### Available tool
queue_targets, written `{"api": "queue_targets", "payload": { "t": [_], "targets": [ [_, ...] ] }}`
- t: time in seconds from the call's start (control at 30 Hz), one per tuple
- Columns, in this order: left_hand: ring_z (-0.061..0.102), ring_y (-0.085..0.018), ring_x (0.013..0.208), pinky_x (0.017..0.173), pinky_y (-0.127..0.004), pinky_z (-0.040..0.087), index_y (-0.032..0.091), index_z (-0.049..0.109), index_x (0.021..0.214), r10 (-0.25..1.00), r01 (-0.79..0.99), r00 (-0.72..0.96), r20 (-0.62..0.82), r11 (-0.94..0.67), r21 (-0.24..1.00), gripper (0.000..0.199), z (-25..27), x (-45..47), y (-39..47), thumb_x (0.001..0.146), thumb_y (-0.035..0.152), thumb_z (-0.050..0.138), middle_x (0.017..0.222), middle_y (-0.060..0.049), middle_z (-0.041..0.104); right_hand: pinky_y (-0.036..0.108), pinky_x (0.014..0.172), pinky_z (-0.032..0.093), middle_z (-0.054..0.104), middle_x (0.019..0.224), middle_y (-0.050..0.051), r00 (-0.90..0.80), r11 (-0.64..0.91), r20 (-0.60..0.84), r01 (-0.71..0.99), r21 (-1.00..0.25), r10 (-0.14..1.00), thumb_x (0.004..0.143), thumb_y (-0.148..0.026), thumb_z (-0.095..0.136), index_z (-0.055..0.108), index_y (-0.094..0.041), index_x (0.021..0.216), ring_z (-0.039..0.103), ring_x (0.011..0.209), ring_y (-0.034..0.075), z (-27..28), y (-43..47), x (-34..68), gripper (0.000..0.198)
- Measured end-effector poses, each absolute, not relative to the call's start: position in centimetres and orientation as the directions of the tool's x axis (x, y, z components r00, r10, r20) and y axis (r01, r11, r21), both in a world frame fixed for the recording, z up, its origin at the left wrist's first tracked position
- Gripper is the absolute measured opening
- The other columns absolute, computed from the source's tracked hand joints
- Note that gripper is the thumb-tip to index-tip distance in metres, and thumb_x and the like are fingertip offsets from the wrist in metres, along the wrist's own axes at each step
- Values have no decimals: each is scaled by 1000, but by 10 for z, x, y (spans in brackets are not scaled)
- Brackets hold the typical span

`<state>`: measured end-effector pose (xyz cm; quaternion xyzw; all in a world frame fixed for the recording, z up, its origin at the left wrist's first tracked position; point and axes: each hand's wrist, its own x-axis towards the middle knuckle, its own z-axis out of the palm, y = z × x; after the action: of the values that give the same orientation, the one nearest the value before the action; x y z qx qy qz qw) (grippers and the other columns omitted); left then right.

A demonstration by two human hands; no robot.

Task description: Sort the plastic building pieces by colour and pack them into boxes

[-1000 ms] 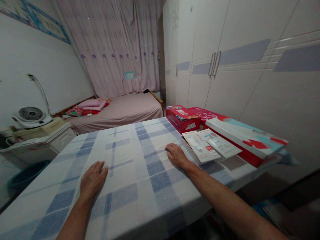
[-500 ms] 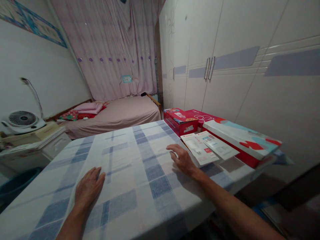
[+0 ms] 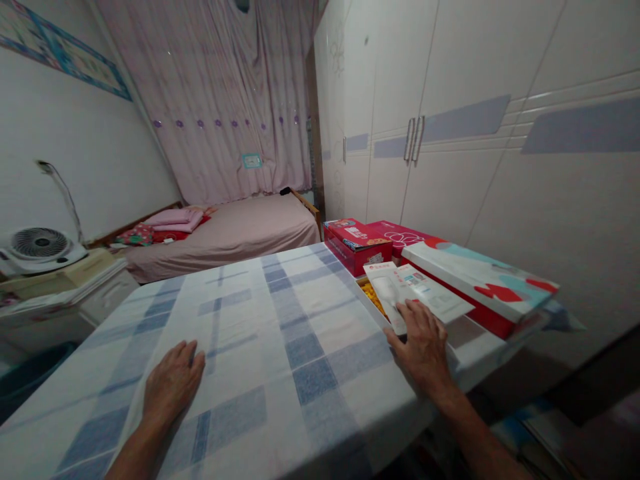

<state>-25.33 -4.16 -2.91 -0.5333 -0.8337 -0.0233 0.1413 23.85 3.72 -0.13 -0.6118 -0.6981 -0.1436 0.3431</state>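
Observation:
My left hand (image 3: pixel 173 381) lies palm down on the checked tablecloth (image 3: pixel 225 360), its fingers stretched out and holding nothing. On the right, my right hand (image 3: pixel 423 347) grips the near end of a white flat package (image 3: pixel 384 283) with a light bulb pictured on it. Its fingers lie over the top and the thumb is at the near left edge, hiding part of the package. Beside it is a second white package (image 3: pixel 440 293) of similar look. Under the first package shows a shallow box (image 3: pixel 373 313) holding small yellow pieces (image 3: pixel 371 293).
A red box (image 3: pixel 357 247) stands behind the packages. A long white, red and blue box (image 3: pixel 485 283) lies to their right, by the wardrobe (image 3: pixel 460 193). Past the table is a bed (image 3: pixel 250 227); a fan (image 3: pixel 43 247) stands at the left.
My right hand has moved right and nearer, from above the tablecloth onto the bulb package. The package has shifted and turned, uncovering yellow pieces. My left hand stays put.

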Motion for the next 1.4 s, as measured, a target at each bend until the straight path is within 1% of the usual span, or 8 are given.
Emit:
{"api": "queue_targets", "payload": {
  "t": [0.23, 0.63, 0.77, 0.9, 1.0, 1.07, 1.2, 1.4],
  "targets": [
    [52, -29, 125, 101, -41, 43, 12, 57, 127, 922, 923, -382, 66, 384, -25, 50, -3, -236, -33, 90, 37, 35, 136, -16, 54, 54, 105, 26, 59, 129, 9, -26, 200, 647, 960, -196, 762, 87, -32, 50, 59, -21, 118, 42, 129, 30, 2, 36, 231, 35],
    [41, -27, 134, 113, -41, 31, 14, 57, 127, 992, 972, 84, 98, -103, 213, 43, 27, -97, 6, 89, 28, 46, 143, -15, 47, 49, 102, 33, 55, 132, 11, -68, 234, 611, 952, -196, 789, 87, -41, 50, 53, -20, 124, 44, 127, 28, 7, 31, 244, 43],
    [43, -28, 133, 113, -41, 30, 14, 62, 121, 971, 889, 192, 142, -233, 395, 40, 19, -57, 16, 83, 23, 53, 140, -17, 49, 53, 101, 34, 52, 134, 12, -41, 203, 596, 957, -207, 802, 85, -40, 50, 54, -20, 125, 41, 129, 30, 5, 32, 242, 44],
    [48, -25, 127, 110, -37, 33, 18, 65, 115, 950, 627, 233, 206, -308, 715, 35, 18, -13, 28, 84, 31, 54, 136, -14, 53, 50, 101, 38, 52, 133, 15, -22, 255, 612, 921, -296, 790, 88, -41, 44, 58, -16, 120, 42, 128, 29, 0, 40, 246, 43],
    [55, -24, 115, 106, -35, 36, 19, 66, 108, 975, 364, 156, 160, -207, 908, 34, 17, 20, 42, 75, 27, 62, 120, -10, 62, 49, 104, 37, 54, 130, 16, -11, 295, 622, 887, -355, 783, 91, -40, 39, 61, -14, 115, 44, 126, 29, -6, 47, 251, 42],
    [58, -23, 102, 99, -35, 41, 18, 67, 99, 998, 143, 57, 3, -11, 990, 32, 18, 41, 53, 68, 20, 66, 104, -9, 65, 52, 105, 35, 54, 130, 15, 8, 293, 626, 879, -377, 780, 90, -40, 40, 61, -14, 116, 46, 125, 29, -9, 51, 252, 42],
    [58, -16, 78, 79, -29, 47, 16, 61, 83, 973, -151, 44, -224, 229, 962, 18, 22, 77, 70, 65, 14, 62, 78, -3, 60, 48, 106, 35, 55, 126, 16, 37, 354, 628, 799, -486, 778, 87, -43, 44, 62, -14, 111, 47, 122, 28, -5, 54, 251, 42],
    [55, -9, 65, 64, -21, 43, 17, 48, 75, 938, -320, 23, -347, 336, 886, 3, 28, 96, 84, 72, 17, 49, 76, -1, 56, 43, 99, 42, 60, 113, 13, 261, 319, 540, 578, -752, 800, 81, -40, 50, 65, -15, 100, 56, 107, 25, 9, 56, 250, 35]
  ]
}}
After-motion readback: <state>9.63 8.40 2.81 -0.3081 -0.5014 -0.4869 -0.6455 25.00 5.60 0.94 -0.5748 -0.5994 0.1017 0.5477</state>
